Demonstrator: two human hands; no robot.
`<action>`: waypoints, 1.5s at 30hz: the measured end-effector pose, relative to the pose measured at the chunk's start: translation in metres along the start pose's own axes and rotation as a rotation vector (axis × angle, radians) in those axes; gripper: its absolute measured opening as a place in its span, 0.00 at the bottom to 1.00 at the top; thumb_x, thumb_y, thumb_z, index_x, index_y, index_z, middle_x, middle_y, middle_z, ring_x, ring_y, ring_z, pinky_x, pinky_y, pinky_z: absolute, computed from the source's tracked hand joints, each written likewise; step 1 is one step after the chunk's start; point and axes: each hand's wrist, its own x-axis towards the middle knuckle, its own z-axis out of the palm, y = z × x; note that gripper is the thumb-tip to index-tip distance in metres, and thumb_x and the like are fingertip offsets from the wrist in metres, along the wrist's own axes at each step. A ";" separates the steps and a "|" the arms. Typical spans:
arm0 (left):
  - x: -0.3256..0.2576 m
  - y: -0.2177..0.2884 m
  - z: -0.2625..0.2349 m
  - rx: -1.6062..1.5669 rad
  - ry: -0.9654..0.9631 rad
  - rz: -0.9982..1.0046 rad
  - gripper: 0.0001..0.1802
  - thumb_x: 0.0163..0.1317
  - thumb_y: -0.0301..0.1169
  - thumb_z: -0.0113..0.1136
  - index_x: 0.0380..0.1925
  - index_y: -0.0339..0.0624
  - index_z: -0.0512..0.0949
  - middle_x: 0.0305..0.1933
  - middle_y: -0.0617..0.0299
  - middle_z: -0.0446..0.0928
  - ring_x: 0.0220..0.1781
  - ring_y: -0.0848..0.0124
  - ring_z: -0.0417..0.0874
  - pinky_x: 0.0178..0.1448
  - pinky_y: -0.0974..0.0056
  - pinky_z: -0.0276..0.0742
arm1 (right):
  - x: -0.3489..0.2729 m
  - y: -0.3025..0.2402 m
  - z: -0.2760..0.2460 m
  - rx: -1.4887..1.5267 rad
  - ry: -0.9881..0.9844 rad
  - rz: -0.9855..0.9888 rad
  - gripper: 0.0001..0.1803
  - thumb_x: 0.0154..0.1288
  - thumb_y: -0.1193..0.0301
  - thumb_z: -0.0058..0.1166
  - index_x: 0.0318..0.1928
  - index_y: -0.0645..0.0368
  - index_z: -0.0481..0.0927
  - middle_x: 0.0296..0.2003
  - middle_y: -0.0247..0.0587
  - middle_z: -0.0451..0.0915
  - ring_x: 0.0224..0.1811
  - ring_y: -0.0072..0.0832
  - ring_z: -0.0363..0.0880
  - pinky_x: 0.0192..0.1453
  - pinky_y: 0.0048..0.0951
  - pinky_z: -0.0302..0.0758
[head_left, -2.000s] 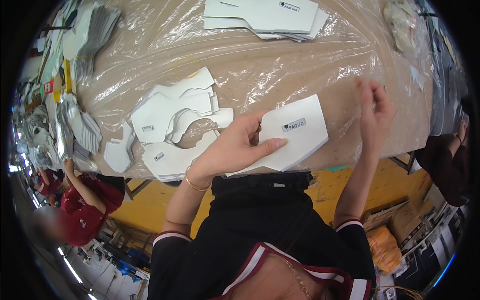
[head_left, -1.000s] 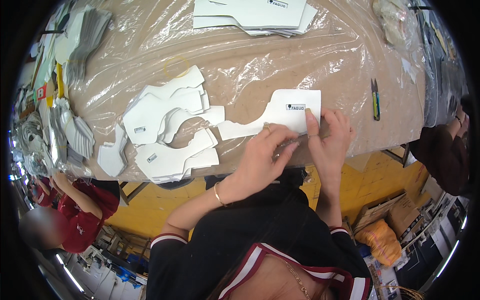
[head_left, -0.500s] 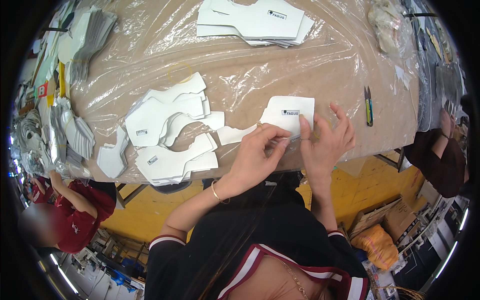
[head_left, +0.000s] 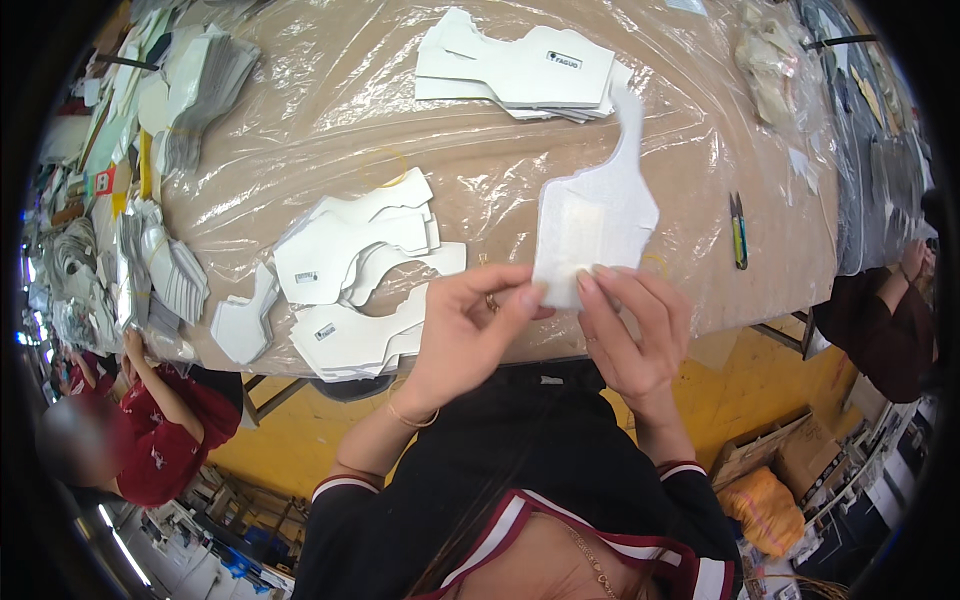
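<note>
plastic-covered table [head_left: 480, 170] fills far half of view. left hand [head_left: 462, 335] and right hand [head_left: 632, 335] both pinch near edge of white cut-out piece [head_left: 597, 215], held upright above near table edge. pile of white cut pieces [head_left: 355, 275] lies left of hands, second stack [head_left: 520, 70] far. small snips [head_left: 738, 230] right of piece.

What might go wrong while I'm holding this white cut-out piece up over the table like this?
Both hands, left hand and right hand, pinch only the bottom edge of the white cut-out piece, so its narrow top strip may flop or crease. The nearby stack of white pieces lies close to the table edge and might get nudged off.
</note>
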 end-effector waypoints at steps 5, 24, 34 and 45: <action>0.013 -0.024 -0.021 -0.181 -0.015 -0.200 0.13 0.69 0.31 0.63 0.41 0.27 0.81 0.39 0.54 0.84 0.41 0.72 0.86 0.49 0.69 0.83 | -0.004 -0.003 0.021 0.179 -0.135 0.118 0.19 0.56 0.73 0.68 0.50 0.57 0.85 0.45 0.38 0.81 0.43 0.35 0.81 0.43 0.35 0.74; 0.002 -0.046 -0.004 0.188 0.151 0.195 0.08 0.66 0.18 0.62 0.44 0.29 0.83 0.49 0.56 0.80 0.46 0.74 0.84 0.51 0.72 0.81 | 0.000 -0.012 0.023 0.122 -0.217 0.097 0.18 0.57 0.76 0.61 0.49 0.63 0.82 0.45 0.41 0.82 0.45 0.32 0.83 0.56 0.38 0.75; 0.007 -0.050 -0.004 0.525 0.174 0.389 0.09 0.64 0.15 0.61 0.44 0.30 0.83 0.48 0.53 0.80 0.48 0.71 0.83 0.53 0.69 0.82 | -0.003 -0.024 0.039 -0.017 -0.182 0.131 0.13 0.61 0.74 0.56 0.47 0.63 0.80 0.42 0.41 0.81 0.41 0.33 0.82 0.58 0.39 0.73; 0.009 -0.051 -0.001 0.474 0.226 0.368 0.07 0.64 0.16 0.61 0.41 0.30 0.83 0.47 0.54 0.80 0.47 0.71 0.84 0.52 0.69 0.82 | -0.006 -0.020 0.040 0.038 -0.147 0.165 0.15 0.60 0.75 0.58 0.48 0.62 0.80 0.42 0.38 0.82 0.39 0.31 0.81 0.58 0.39 0.73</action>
